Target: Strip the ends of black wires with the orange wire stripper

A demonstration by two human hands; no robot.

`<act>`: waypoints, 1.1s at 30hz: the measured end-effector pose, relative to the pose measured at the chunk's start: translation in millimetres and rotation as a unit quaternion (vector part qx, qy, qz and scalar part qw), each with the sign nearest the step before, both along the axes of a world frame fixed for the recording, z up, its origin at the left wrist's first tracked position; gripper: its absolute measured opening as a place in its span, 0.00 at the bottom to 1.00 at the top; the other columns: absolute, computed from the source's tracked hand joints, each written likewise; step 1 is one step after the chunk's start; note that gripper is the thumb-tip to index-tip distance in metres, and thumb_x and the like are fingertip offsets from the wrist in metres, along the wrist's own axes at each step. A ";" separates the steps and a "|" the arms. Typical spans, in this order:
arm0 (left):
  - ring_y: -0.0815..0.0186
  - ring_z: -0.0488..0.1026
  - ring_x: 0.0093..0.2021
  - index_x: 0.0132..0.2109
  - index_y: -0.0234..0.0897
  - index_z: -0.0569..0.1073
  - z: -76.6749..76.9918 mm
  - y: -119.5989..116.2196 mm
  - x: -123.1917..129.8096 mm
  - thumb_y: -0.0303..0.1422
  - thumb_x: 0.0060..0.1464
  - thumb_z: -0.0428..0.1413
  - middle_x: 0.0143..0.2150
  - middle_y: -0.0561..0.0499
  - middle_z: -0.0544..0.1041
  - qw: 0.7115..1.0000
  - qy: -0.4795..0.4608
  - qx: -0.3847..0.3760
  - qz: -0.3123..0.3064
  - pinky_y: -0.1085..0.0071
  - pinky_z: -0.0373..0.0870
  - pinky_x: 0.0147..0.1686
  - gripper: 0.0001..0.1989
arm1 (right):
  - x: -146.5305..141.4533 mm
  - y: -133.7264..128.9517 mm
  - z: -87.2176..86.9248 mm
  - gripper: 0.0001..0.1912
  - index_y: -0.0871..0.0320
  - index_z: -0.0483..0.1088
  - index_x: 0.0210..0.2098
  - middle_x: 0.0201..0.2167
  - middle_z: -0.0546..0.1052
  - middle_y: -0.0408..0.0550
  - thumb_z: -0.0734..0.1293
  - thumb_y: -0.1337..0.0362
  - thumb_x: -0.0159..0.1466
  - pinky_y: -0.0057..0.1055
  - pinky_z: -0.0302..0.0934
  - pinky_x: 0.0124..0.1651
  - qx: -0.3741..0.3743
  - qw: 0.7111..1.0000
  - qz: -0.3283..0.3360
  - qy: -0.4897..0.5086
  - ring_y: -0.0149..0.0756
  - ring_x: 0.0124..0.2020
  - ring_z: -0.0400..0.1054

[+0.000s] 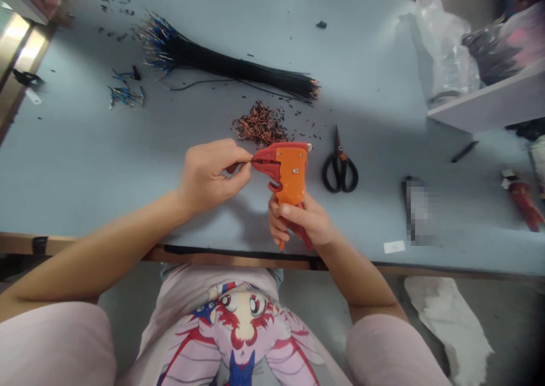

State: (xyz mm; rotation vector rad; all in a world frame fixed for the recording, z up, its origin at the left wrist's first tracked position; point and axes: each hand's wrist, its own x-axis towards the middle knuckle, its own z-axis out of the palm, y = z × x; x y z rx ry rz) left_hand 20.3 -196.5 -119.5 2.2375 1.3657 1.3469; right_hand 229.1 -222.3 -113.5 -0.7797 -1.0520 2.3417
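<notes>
Orange wire stripper (290,170) clamped in right grip (303,222), held over the desk (85,159); left grip (213,176) pinched on short red wire (232,168) at its jaws. Black-handled scissors (339,167) lie nearby.

Soft, even light is falling across the pale blue workbench (213,45), a faint shadow is spreading beneath the left hand (210,176), glare is flaring on the metal edge (19,48), and wide-lens distortion is bowing the frame's edges.
</notes>
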 end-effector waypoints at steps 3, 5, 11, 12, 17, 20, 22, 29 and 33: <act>0.73 0.64 0.22 0.28 0.37 0.73 -1.3 0.9 0.4 0.28 0.53 0.53 0.21 0.56 0.68 1.000 0.006 -0.017 0.002 0.74 0.59 0.24 0.07 | -0.3 -0.3 -2.1 0.17 0.59 0.59 0.26 0.17 0.59 0.35 0.67 0.56 0.63 0.25 0.62 0.19 -0.008 1.000 -0.015 0.003 0.23 0.15 0.56; 0.73 0.64 0.22 0.28 0.37 0.73 -2.6 2.2 0.7 0.28 0.53 0.53 0.21 0.56 0.68 1.000 0.001 -0.026 -0.001 0.74 0.59 0.24 0.07 | -0.5 0.2 -5.1 0.18 0.58 0.58 0.25 0.16 0.57 0.33 0.67 0.56 0.63 0.22 0.57 0.15 -0.016 0.999 -0.025 0.013 0.21 0.12 0.52; 0.73 0.64 0.22 0.28 0.38 0.72 -5.8 6.1 -0.6 0.27 0.51 0.55 0.21 0.56 0.69 0.998 -0.040 -0.042 0.011 0.74 0.59 0.23 0.05 | 4.2 10.9 -11.9 0.19 0.60 0.65 0.36 0.25 0.68 0.41 0.71 0.52 0.57 0.38 0.70 0.32 -0.049 0.997 -0.039 0.042 0.31 0.23 0.66; 0.73 0.64 0.22 0.28 0.38 0.72 -6.2 6.5 -1.1 0.28 0.52 0.55 0.22 0.56 0.69 0.998 -0.043 -0.043 0.016 0.74 0.59 0.23 0.05 | 6.3 13.9 -11.6 0.21 0.60 0.66 0.39 0.28 0.70 0.43 0.72 0.52 0.55 0.42 0.70 0.37 -0.057 0.996 -0.045 0.047 0.34 0.27 0.68; 0.71 0.65 0.22 0.29 0.39 0.73 -9.5 6.9 -3.9 0.29 0.53 0.54 0.23 0.55 0.72 1.000 -0.004 -0.009 0.018 0.72 0.62 0.24 0.06 | 15.6 26.4 -4.5 0.23 0.57 0.67 0.40 0.32 0.70 0.45 0.74 0.52 0.50 0.44 0.69 0.41 -0.052 0.991 -0.116 0.030 0.36 0.31 0.68; 0.70 0.69 0.25 0.33 0.40 0.73 -13.0 5.5 -5.1 0.28 0.53 0.55 0.26 0.54 0.76 0.994 0.060 0.087 -0.011 0.72 0.64 0.27 0.03 | 15.6 27.1 0.0 0.22 0.56 0.67 0.39 0.34 0.72 0.47 0.75 0.55 0.49 0.41 0.69 0.39 -0.001 0.985 -0.175 -0.006 0.36 0.31 0.68; 0.70 0.69 0.25 0.36 0.40 0.73 -14.2 4.1 -5.4 0.27 0.51 0.57 0.27 0.54 0.77 0.982 0.094 0.161 -0.032 0.72 0.62 0.26 0.04 | 13.9 25.0 0.9 0.20 0.57 0.67 0.39 0.36 0.72 0.48 0.74 0.57 0.51 0.41 0.68 0.40 0.030 0.982 -0.189 -0.010 0.36 0.32 0.68; 0.73 0.67 0.21 0.31 0.40 0.72 -8.7 1.8 -4.9 0.28 0.51 0.59 0.23 0.57 0.75 0.959 0.157 0.235 -0.035 0.71 0.52 0.21 0.04 | 10.7 17.5 -3.3 0.19 0.58 0.66 0.41 0.36 0.72 0.48 0.74 0.60 0.54 0.40 0.69 0.40 0.072 0.980 -0.182 -0.031 0.37 0.35 0.70; 0.73 0.66 0.21 0.32 0.41 0.72 -7.4 0.7 -5.3 0.30 0.52 0.58 0.23 0.57 0.74 0.954 0.203 0.215 -0.057 0.72 0.52 0.20 0.02 | 7.7 15.6 -4.8 0.18 0.58 0.66 0.41 0.34 0.70 0.45 0.74 0.61 0.54 0.37 0.69 0.37 0.081 0.977 -0.188 -0.057 0.36 0.34 0.70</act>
